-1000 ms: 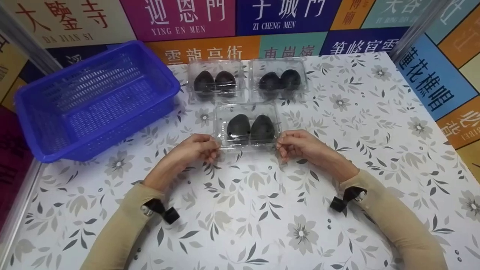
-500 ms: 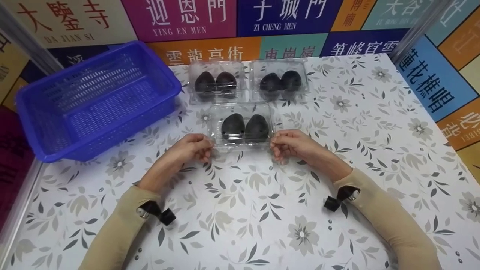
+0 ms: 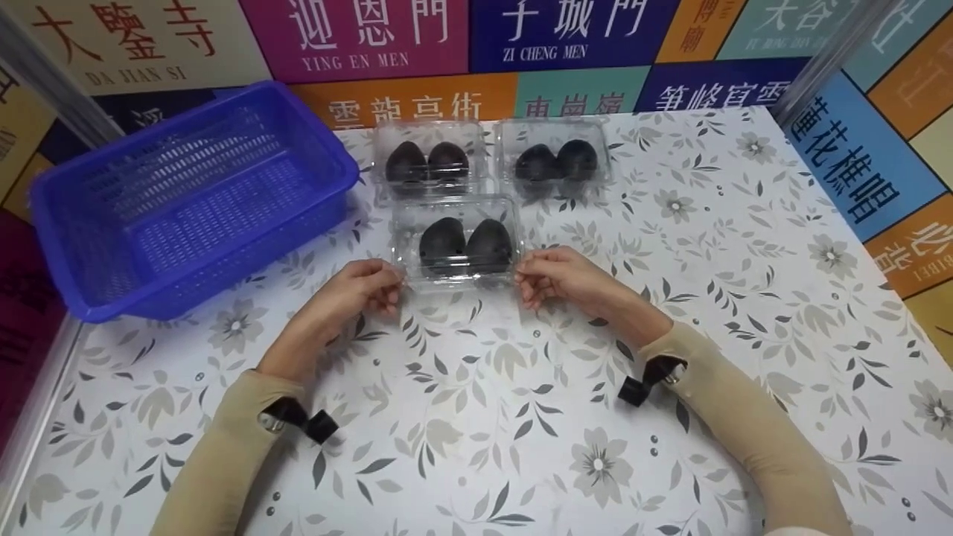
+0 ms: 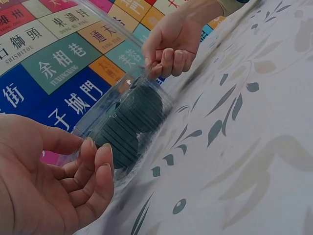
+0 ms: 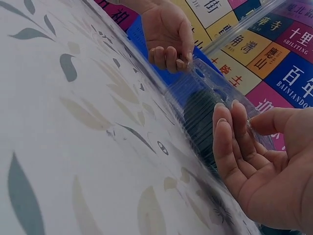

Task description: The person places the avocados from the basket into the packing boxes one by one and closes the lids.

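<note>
Two dark, egg-shaped fruits that look like avocados (image 3: 442,244) sit in a clear plastic clamshell box (image 3: 456,281), its lid down. My left hand (image 3: 361,290) pinches the box's near left corner between thumb and fingers. At the near right corner, my right hand (image 3: 557,275) holds it the same way. Both wrist views show the box's ribbed side wall (image 4: 122,127) between the hands, with thumb and fingertips on its edge. In the head view, the box lies just in front of a similar back left box (image 3: 429,123); whether its underside touches the table is unclear.
A back right box (image 3: 555,126) holds two more dark fruits, as the back left one does. To the left stands a blue plastic basket (image 3: 201,268) with nothing inside. The table cover (image 3: 595,461) is floral; printed panels (image 3: 357,37) rise behind.
The front box has slid left and slightly away from me, now closer to the back left box. Both hands travelled with it and kept their hold. Basket and back boxes stayed put.
</note>
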A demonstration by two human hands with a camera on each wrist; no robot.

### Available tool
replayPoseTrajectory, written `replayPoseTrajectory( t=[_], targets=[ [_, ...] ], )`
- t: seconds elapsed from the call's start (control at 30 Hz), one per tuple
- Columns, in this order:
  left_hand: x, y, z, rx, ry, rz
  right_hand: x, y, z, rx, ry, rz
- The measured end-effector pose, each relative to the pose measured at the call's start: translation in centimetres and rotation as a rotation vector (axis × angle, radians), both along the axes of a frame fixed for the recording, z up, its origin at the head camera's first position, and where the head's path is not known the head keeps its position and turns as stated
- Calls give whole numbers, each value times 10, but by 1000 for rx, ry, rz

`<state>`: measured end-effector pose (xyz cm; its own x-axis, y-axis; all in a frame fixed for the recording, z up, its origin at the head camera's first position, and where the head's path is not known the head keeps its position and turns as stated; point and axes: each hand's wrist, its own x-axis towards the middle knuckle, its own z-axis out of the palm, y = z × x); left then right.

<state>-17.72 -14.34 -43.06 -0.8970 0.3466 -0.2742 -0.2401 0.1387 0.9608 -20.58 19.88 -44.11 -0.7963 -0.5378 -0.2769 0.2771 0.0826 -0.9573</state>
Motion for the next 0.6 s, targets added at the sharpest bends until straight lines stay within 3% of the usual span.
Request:
replayPoseTrajectory(
  t=[0.33, 0.6],
  targets=[
    [-4, -8, 1, 6, -38, 66, -8, -14, 2, 29, -9, -36],
    [-9, -12, -2, 37, -24, 119, -16, -25, 3, 33, -30, -62]
  ],
)
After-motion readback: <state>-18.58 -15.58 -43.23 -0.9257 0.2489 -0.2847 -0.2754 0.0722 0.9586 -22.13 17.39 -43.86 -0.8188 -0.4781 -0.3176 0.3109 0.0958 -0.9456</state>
